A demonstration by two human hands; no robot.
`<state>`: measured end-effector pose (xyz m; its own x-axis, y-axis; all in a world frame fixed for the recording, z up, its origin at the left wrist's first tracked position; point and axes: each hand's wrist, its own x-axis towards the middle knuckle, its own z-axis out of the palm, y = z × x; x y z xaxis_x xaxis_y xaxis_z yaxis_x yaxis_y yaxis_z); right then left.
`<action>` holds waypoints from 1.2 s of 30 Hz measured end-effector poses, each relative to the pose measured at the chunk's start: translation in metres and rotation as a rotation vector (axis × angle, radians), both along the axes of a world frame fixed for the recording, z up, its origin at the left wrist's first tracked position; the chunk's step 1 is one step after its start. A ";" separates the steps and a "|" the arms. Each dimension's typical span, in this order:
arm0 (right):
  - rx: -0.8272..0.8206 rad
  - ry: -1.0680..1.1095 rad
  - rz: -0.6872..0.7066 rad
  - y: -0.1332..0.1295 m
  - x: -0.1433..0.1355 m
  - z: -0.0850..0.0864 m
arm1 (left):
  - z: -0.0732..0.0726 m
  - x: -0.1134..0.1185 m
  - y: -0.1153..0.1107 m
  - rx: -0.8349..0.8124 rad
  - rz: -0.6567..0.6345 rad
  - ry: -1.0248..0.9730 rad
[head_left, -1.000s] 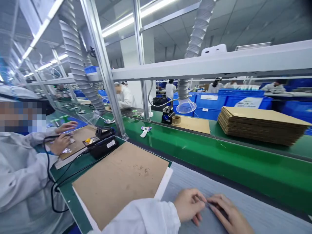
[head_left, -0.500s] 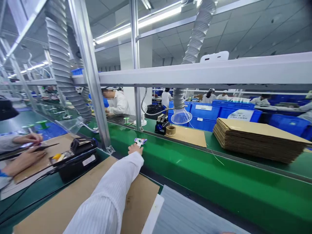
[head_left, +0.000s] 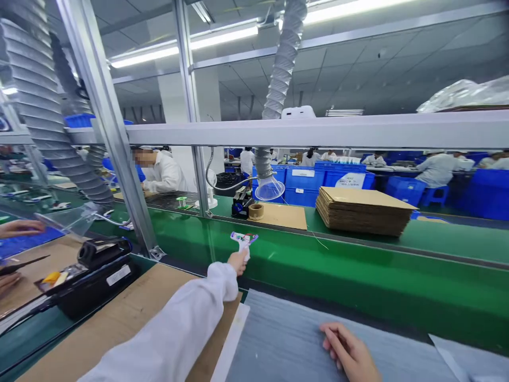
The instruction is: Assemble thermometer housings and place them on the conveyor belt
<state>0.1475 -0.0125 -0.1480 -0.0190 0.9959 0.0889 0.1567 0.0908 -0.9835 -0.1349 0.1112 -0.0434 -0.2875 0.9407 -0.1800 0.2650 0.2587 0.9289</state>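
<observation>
My left hand [head_left: 237,261] is closed around the handle of a white T-shaped part [head_left: 244,243] with purple ends and a small red wire on its head. Hand and part are over the near side of the green belt [head_left: 302,265]. Lower right, my right hand [head_left: 350,350] hovers at the grey-blue mat [head_left: 278,339], its fingers loosely curled and partly apart, with nothing visible in them.
Brown cardboard [head_left: 131,313] and a black tool holder [head_left: 99,281] lie left, beside a co-worker's hands [head_left: 19,229]. Metal posts [head_left: 115,132] and a shelf beam [head_left: 318,132] cross the view. Beyond the belt sits a cardboard stack [head_left: 361,209].
My left hand has drawn the white part nearer and its handle now shows. My right hand has come into view over the mat. The view has turned right.
</observation>
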 end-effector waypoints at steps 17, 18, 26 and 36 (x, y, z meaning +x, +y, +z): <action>-0.382 0.130 0.385 -0.072 0.012 0.072 | -0.029 0.093 -0.156 -0.218 -0.688 -0.625; -0.407 0.117 0.454 -0.075 0.012 0.072 | -0.027 0.090 -0.156 -0.255 -0.728 -0.677; -0.229 -0.250 0.552 -0.083 0.017 0.073 | -0.038 0.102 -0.171 -0.512 -1.112 -0.738; 0.179 -0.221 0.283 -0.081 0.009 0.078 | -0.038 0.111 -0.180 -0.393 -0.946 -0.629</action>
<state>0.1565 -0.0936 -0.0704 -0.3287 0.9177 0.2233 0.3069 0.3274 -0.8937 -0.0236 -0.0691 -0.0817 0.7288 0.5808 -0.3626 0.0310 0.5010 0.8649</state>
